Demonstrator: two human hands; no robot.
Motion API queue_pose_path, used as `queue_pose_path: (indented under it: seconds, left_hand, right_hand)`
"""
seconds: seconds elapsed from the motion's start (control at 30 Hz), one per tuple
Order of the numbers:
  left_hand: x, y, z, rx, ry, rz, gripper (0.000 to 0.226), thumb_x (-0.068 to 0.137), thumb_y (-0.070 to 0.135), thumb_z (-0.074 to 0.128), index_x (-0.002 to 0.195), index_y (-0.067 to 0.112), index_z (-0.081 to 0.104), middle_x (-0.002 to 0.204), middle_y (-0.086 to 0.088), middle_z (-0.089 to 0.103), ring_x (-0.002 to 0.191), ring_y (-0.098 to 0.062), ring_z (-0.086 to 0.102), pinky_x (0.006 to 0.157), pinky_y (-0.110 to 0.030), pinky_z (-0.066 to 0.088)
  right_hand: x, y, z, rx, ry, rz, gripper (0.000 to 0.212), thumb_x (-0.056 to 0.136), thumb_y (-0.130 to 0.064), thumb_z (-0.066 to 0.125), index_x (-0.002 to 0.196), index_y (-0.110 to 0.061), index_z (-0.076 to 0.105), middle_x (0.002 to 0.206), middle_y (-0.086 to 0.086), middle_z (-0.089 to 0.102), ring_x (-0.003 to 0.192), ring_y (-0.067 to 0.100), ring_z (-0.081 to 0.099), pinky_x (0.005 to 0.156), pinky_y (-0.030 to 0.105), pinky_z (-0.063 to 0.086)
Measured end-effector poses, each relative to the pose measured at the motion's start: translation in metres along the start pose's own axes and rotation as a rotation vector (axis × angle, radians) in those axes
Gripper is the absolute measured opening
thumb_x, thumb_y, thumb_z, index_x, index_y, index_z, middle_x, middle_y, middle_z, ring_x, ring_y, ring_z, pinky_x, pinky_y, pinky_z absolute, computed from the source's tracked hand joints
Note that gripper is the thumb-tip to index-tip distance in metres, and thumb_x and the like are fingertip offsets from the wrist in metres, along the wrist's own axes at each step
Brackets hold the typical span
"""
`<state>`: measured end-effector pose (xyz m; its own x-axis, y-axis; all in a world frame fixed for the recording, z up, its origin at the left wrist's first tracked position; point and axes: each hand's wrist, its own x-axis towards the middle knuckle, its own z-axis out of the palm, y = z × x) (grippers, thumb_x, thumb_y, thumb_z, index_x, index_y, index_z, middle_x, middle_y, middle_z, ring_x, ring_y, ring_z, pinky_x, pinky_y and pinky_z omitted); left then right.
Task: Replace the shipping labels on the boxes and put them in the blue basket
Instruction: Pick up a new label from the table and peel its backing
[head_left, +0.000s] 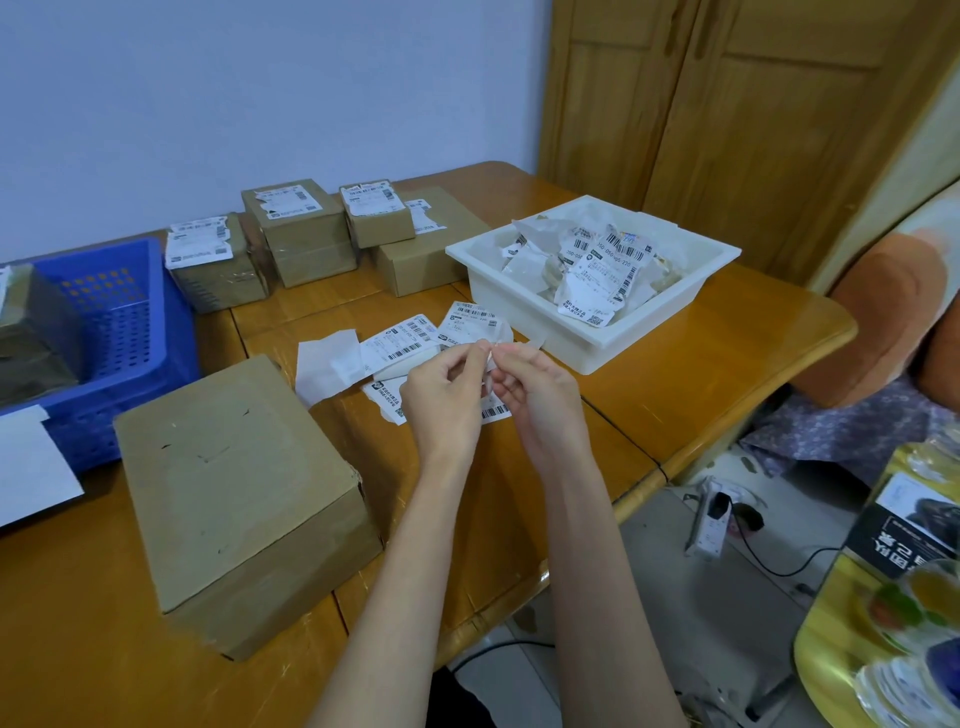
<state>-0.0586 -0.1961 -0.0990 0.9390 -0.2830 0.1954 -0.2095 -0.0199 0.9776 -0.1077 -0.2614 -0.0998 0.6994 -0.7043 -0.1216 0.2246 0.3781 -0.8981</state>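
Note:
A plain cardboard box (239, 499) with no label lies on the wooden table at the front left. Just right of it, my left hand (441, 395) and my right hand (540, 395) meet above the table, both pinching a small white label piece (490, 358) at its edge. Under and behind the hands lie loose shipping labels (400, 340) and a blank backing sheet (327, 366). The blue basket (130, 332) stands at the far left with a taped box (31, 338) inside. Several labelled boxes (298, 231) are stacked at the back.
A white tray (675, 306) full of torn old labels sits right of the hands. A white sheet (31, 467) lies at the left edge. The table's rounded edge (727, 431) drops off to the right, with a chair, a cable and a yellow package beyond.

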Motion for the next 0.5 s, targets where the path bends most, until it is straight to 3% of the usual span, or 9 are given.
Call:
queue_pose_path:
  seconds: [0.13, 0.33, 0.5]
  left_hand:
    - [0.0016, -0.0019, -0.0007, -0.051, 0.03, -0.055, 0.029, 0.094, 0.023, 0.063, 0.067, 0.031, 0.067, 0.065, 0.004, 0.068, 0.061, -0.01, 0.067, 0.073, -0.041, 0.06]
    - [-0.0025, 0.0017, 0.0028, -0.216, 0.04, -0.146, 0.027, 0.097, 0.034, 0.058, 0.078, 0.017, 0.069, 0.068, 0.002, 0.068, 0.063, -0.009, 0.066, 0.059, -0.018, 0.053]
    - [0.0025, -0.0058, 0.0025, -0.125, -0.01, -0.121, 0.004, 0.089, 0.015, 0.07, 0.085, 0.014, 0.072, 0.066, 0.004, 0.071, 0.062, -0.005, 0.067, 0.068, -0.029, 0.058]
  right_hand:
    - [-0.0011, -0.0013, -0.0003, -0.021, -0.002, -0.014, 0.011, 0.088, -0.002, 0.065, 0.096, -0.008, 0.07, 0.075, 0.004, 0.066, 0.071, 0.012, 0.061, 0.075, 0.022, 0.052]
    - [0.0018, -0.0013, 0.0057, -0.214, 0.101, -0.085, 0.007, 0.091, -0.006, 0.062, 0.096, -0.01, 0.064, 0.075, 0.002, 0.064, 0.067, 0.008, 0.059, 0.069, 0.021, 0.049]
    - [0.0005, -0.0013, 0.007, -0.445, 0.126, -0.172, 0.004, 0.094, -0.01, 0.058, 0.092, -0.011, 0.061, 0.072, -0.001, 0.063, 0.065, 0.007, 0.059, 0.061, 0.015, 0.047]
